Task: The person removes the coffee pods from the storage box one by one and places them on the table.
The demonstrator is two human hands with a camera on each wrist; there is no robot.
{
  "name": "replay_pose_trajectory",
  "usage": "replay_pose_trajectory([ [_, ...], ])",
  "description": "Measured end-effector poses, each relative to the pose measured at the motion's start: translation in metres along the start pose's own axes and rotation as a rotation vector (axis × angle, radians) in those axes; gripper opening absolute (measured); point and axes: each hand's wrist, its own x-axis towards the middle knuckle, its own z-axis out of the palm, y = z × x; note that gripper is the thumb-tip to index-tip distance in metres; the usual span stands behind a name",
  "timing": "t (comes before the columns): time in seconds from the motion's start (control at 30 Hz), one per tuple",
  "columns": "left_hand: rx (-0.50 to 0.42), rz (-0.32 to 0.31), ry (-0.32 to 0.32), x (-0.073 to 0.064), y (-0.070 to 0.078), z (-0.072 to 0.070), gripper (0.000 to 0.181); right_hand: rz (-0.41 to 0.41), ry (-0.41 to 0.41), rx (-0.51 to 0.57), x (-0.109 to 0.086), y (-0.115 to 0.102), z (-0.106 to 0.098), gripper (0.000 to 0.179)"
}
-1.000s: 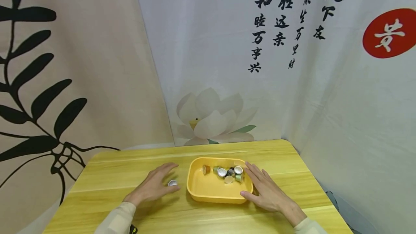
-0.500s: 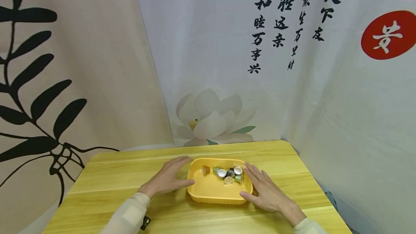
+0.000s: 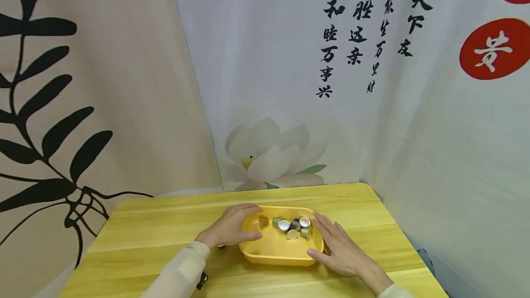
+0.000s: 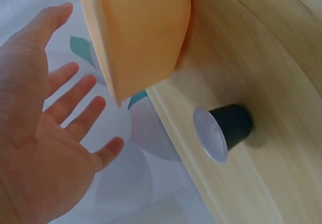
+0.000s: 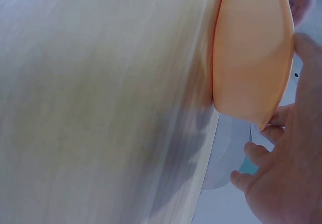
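Observation:
A yellow plastic tray [image 3: 275,260] sits on the table with several coffee capsules [image 3: 292,226] in it, some showing silver lids. My left hand [image 3: 233,226] reaches over the tray's left end, fingers spread and holding nothing. In the left wrist view its palm [image 4: 45,148] is beside the tray's wall. A dark coffee capsule [image 4: 232,126] with a pale lid lies on its side on the table below that hand; the head view shows only a sliver of it. At the tray's right end, my right hand [image 3: 341,249] rests with extended fingers and thumb [image 5: 306,48] against the rim.
The wooden table [image 3: 165,224] ends at its back edge before a printed curtain [image 3: 265,82]. A small dark item [image 3: 202,281] shows beside the left sleeve [image 3: 180,270].
My left hand has moved right, from beside the loose capsule on the table to over the tray's left end. The right hand stays at the rim. The view has tilted slightly.

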Motion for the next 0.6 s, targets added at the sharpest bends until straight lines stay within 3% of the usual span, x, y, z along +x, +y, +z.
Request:
replay_pose_trajectory([
  [0.3, 0.122, 0.066, -0.004, 0.019, -0.002, 0.013, 0.059, -0.008, 0.01, -0.014, -0.001, 0.0, 0.0, 0.093],
  [0.6, 0.145, 0.019, -0.045, 0.025, 0.002, 0.02, 0.055, -0.014, 0.014, -0.013, 0.0, 0.001, 0.002, 0.092],
])
